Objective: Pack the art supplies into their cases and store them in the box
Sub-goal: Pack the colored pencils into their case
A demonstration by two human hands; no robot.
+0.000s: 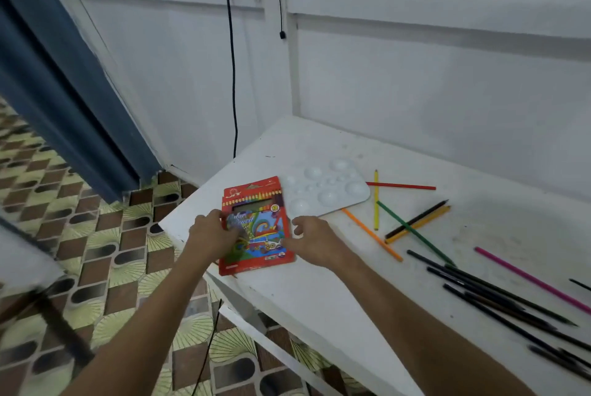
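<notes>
Lying flat near the left corner of the white counter, the red colour pencil case has its long axis running away from the person, its window end toward the wall and its near end just past the counter edge. Both hands frame it. The left hand rests on the case's left edge with fingers curled over the printed face, and this grip looks clamped on the card, though motion blur there makes the thumb's place hard to tell. The right hand sits just beside the case's right edge, fingers loosely bent and apart, holding nothing; its fingertips seem to touch or nearly touch the case side.

The loose pencils all lie to the right of the case, so the right hand is the nearer one for fetching them. The orange pencil is closest, slanting from near the white paint palette down toward the person; the green pencil crosses a black and a yellow one further right. A cluster of dark pencils and a pink pencil lie well apart toward the right edge. My judgement is that the left hand steadies and opens the case while the right reaches sideways for pencils, turning each to match the case's long axis. No storage box is in view.
</notes>
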